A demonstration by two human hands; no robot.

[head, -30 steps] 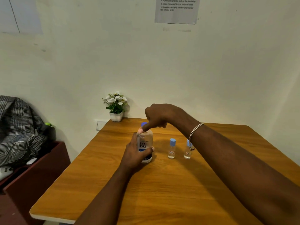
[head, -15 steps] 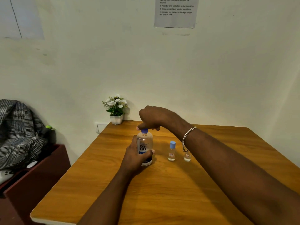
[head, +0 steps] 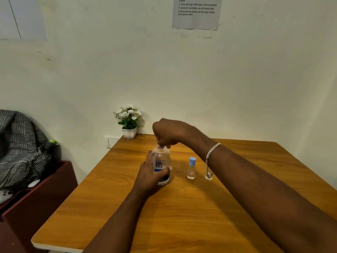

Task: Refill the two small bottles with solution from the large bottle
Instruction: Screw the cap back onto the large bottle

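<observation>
The large clear bottle point(head: 161, 161) with a blue label stands upright on the wooden table point(head: 182, 216). My left hand point(head: 151, 174) grips its body from the left. My right hand point(head: 167, 133) is curled over its top, fingers pinching the blue cap point(head: 161, 147). To the right stands a small bottle point(head: 191, 168) with a light blue cap on. A second small bottle point(head: 209, 175) stands farther right, mostly hidden behind my right forearm and bracelet.
A small white pot of white flowers point(head: 129, 121) sits at the table's back left corner by the wall. A dark red cabinet point(head: 36, 198) with a checked bag point(head: 18, 143) stands left of the table. A printed sheet point(head: 197, 13) hangs on the wall.
My right hand has shifted from pointing a finger at the cap to closing its fingers over it. The left hand keeps hold of the large bottle; the view has tilted slightly.
</observation>
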